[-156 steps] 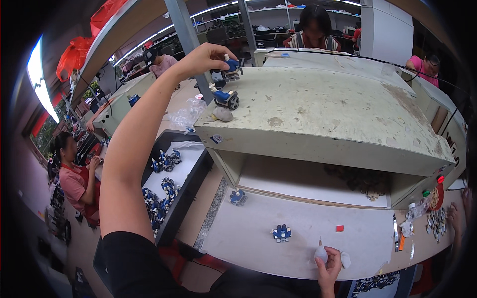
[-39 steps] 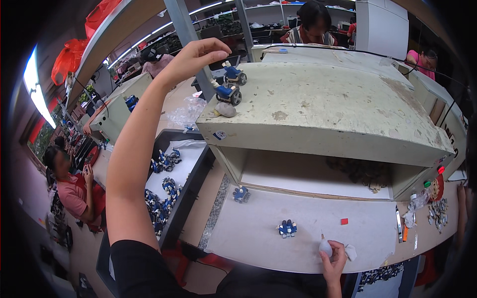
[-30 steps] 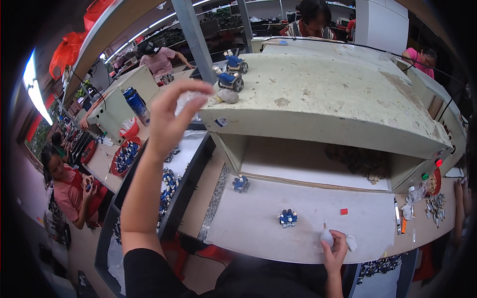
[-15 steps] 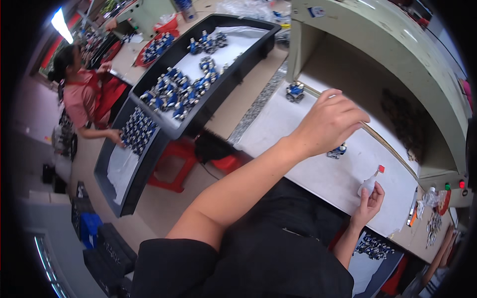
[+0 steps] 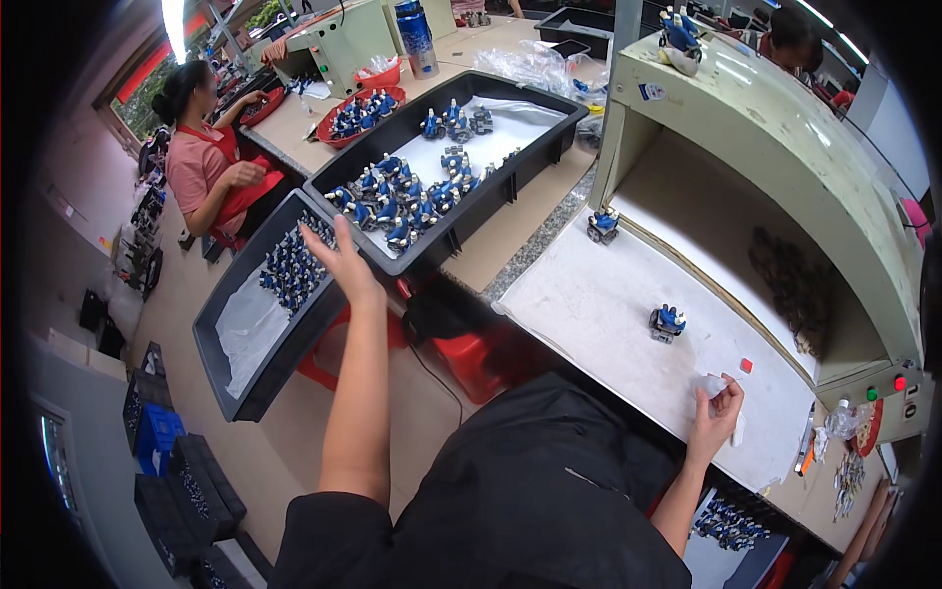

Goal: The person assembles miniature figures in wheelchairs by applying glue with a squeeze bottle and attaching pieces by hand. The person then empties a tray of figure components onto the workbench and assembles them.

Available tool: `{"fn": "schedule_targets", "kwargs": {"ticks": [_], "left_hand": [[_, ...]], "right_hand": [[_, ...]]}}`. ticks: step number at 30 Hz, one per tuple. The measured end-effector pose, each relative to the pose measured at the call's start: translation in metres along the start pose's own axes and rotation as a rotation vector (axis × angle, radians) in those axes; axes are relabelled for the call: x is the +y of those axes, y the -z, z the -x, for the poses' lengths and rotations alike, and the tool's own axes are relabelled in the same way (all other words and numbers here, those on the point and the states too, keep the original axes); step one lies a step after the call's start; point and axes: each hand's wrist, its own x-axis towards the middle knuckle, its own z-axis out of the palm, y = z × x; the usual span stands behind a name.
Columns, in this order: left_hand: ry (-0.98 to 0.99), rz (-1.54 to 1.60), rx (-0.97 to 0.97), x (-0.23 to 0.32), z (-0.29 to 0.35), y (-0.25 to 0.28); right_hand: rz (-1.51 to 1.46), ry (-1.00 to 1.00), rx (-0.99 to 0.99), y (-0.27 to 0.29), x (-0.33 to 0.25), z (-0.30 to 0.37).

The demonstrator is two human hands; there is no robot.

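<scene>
A: How is the left hand [image 5: 341, 257] held?

B: It is held out with the fingers spread wide apart, and nothing is seen to be gripped in it. It is stretched over the lower dark tray [image 5: 267, 375], just beside the corner of the upper dark tray [image 5: 491, 206]. Whether anything is touched by the fingertips cannot be told.

A: And what lies in those trays?

B: Small blue figures [image 5: 288, 275] are packed closely at one end of the lower tray, beside a white lining. In the upper tray, wheeled blue figures [image 5: 392, 204] are heaped loosely, and a few are set apart at its far end.

A: What is held by the right hand [image 5: 719, 402]?

B: A small whitish bottle [image 5: 711, 382] is pinched between the thumb and curled fingers, above the white sheet [image 5: 579, 294] spread on the desk [image 5: 826, 507]. Its outline is blurred and partly covered.

A: What else is found on that sheet?

B: One wheeled figure [image 5: 667, 322] is placed near the middle, well apart from the bottle. Another figure [image 5: 602, 226] is stood at the far left corner, near the pale green cabinet [image 5: 756, 113]. A small red block [image 5: 747, 365] is seen just beyond the right hand.

A: Is anyone else seen?

B: A person in a pink top and red apron [image 5: 199, 162] is seated at the left, beyond the trays.
</scene>
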Motion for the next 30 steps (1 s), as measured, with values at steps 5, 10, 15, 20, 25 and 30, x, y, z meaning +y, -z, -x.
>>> {"fn": "schedule_targets", "kwargs": {"ticks": [5, 10, 15, 20, 25, 30], "left_hand": [[0.434, 0.095, -0.256, -0.062, -0.036, 0.0], [0.482, 0.114, -0.242, -0.068, -0.046, -0.021], [0.321, 0.151, -0.203, -0.047, -0.028, -0.019], [-0.117, 0.415, -0.26, 0.048, 0.042, 0.001], [-0.353, 0.965, -0.234, 0.149, 0.1, -0.019], [-0.422, 1.504, -0.337, 0.208, 0.125, -0.016]], "right_hand": [[0.007, 0.023, 0.002, -0.001, 0.003, -0.001], [0.052, 0.081, 0.041, -0.003, 0.005, -0.003], [0.244, 0.09, 0.084, 0.002, 0.007, -0.007], [0.269, 0.342, 0.285, -0.007, -0.02, 0.004], [-0.528, 0.001, -0.27, -0.06, -0.106, 0.078], [-1.059, -0.961, -1.098, -0.168, -0.116, 0.111]]}}
